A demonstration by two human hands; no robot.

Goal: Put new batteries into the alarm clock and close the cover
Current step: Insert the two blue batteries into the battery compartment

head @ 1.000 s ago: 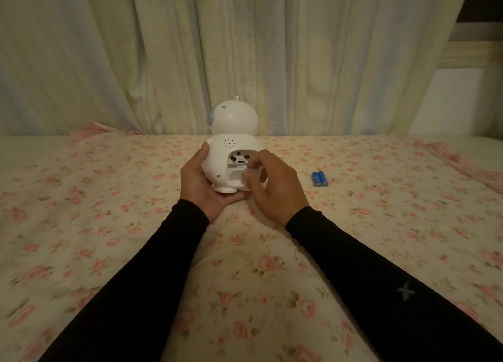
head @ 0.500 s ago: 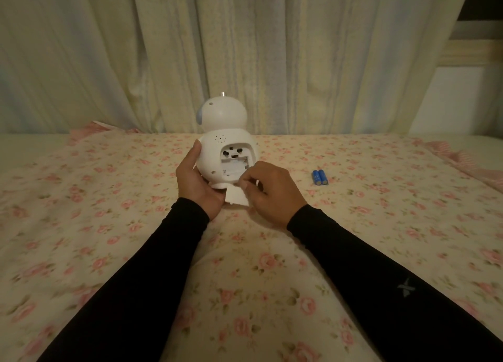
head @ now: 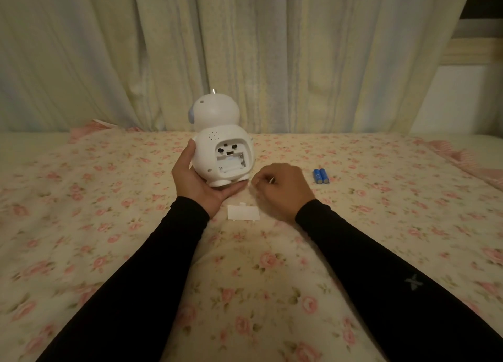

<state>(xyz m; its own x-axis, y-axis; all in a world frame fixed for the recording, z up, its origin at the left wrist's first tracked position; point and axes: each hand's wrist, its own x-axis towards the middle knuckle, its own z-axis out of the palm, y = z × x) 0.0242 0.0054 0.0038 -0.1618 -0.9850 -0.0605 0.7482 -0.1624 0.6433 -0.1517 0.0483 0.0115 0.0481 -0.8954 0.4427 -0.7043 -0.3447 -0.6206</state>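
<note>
A white robot-shaped alarm clock [head: 217, 141] stands upright with its back toward me. Its battery compartment [head: 230, 163] is uncovered and looks empty. My left hand [head: 196, 182] cups the clock from the left side and underneath. The white battery cover [head: 242, 212] lies flat on the bedspread just in front of the clock, touching neither hand. My right hand [head: 280, 190] hovers to the right of the clock with fingers curled and nothing in them. Two blue batteries [head: 320, 176] lie side by side right of that hand.
Everything rests on a soft floral bedspread [head: 109, 198] with rumpled folds. Pale curtains [head: 245, 48] hang close behind the clock. A pink striped edge [head: 462, 157] runs along the far right.
My right hand pulled the cover off the clock's back, laid it on the bedspread and let go, then shifted right. The clock was tilted up and slightly left in my left hand.
</note>
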